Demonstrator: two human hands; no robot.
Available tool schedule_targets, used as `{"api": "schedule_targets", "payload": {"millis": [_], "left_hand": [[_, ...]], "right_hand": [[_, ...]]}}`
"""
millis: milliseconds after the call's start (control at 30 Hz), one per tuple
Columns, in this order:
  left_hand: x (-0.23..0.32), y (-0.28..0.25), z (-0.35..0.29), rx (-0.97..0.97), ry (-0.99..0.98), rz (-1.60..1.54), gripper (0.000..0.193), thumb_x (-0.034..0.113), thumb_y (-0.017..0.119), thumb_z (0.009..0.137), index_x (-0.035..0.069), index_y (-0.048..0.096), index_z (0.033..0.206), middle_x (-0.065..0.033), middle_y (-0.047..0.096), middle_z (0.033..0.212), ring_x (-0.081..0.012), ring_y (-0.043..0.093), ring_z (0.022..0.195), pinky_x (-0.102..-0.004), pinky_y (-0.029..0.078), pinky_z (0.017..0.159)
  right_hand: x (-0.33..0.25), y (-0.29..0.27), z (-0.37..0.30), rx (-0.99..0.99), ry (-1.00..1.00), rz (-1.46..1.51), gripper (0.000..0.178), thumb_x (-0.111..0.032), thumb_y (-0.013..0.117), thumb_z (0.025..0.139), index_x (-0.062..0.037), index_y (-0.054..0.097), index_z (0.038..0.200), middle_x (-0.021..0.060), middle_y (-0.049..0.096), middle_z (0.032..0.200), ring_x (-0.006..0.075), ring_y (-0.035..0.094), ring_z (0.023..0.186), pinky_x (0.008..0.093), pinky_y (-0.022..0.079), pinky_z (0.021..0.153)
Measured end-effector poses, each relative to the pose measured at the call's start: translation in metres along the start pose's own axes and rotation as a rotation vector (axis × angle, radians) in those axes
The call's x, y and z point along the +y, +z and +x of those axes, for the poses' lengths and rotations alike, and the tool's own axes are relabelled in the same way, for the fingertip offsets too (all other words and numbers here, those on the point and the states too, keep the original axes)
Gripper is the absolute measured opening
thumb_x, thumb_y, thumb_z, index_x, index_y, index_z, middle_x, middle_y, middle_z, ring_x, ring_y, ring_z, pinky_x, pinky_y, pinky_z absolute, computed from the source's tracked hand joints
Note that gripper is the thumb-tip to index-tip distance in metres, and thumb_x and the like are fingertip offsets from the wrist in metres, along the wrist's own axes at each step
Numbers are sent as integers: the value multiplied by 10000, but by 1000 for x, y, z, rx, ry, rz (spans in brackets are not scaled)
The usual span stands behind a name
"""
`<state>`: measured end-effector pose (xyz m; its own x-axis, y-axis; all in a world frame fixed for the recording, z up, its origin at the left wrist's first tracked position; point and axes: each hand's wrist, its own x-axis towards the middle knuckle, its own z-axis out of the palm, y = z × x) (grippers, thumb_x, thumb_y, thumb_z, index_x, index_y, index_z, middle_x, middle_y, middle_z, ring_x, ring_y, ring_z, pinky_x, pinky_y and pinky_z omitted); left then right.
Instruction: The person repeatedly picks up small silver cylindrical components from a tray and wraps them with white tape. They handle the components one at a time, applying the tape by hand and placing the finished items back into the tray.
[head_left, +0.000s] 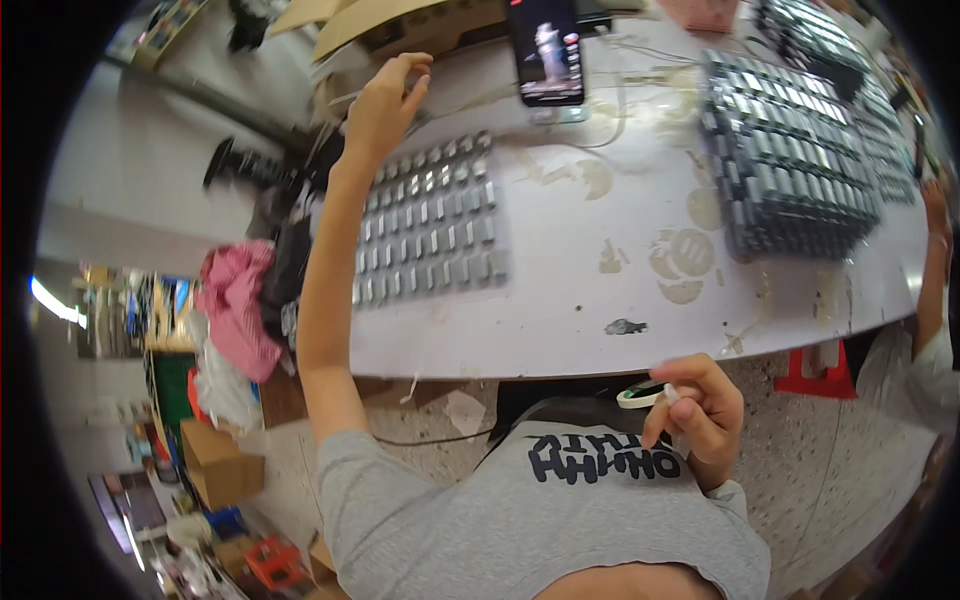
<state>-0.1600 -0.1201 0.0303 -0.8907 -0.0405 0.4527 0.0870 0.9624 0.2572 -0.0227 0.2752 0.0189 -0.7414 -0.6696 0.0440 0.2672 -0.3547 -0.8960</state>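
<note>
My left hand (385,108) is stretched over the far left of the table, beside an open cardboard box (400,28). Its fingers are bent, with the thumb apart and nothing visible between them. Beneath that forearm lies a tray of small silvery metal blocks (430,240) set in rows, partly hidden by the arm. Close to my body, past the table's front edge, my right hand (705,415) is closed around a narrow roll of pale tape (640,397). A small white bit (671,394) shows between thumb and fingertip.
A phone (547,55) with a lit screen stands at the back, near a thin cable (622,110). Stacked trays of metal parts (790,160) fill the right side. Another person's arm (935,260) is at the far right, by a red stool (815,372). Pink cloth (240,310) hangs at left.
</note>
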Motion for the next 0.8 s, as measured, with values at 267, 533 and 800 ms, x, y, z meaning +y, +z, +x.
{"api": "schedule_targets", "payload": {"millis": [267,533,800], "left_hand": [[-62,-12,-99,-345,-71,296,164,220,560,763,136,587,902,-32,549,883,-210,506,877,-320,427,727],[-69,-13,-113,-342,-73,194,184,193,596,733,108,565,894,-58,528,826,-231,510,832,-345,420,701],[-74,-13,-101,-429,-101,20,232,105,604,713,48,540,930,-86,491,815,-189,517,656,-284,426,630]], "right_hand": [[24,7,9,-102,-33,202,56,-15,437,811,0,491,806,188,601,644,29,330,404,172,278,382],[21,17,7,-1,-57,206,36,-18,479,785,-11,514,779,173,575,636,55,352,426,185,288,395],[17,12,2,-5,-62,262,47,-31,459,825,-5,495,840,140,556,653,46,350,440,174,284,413]]}}
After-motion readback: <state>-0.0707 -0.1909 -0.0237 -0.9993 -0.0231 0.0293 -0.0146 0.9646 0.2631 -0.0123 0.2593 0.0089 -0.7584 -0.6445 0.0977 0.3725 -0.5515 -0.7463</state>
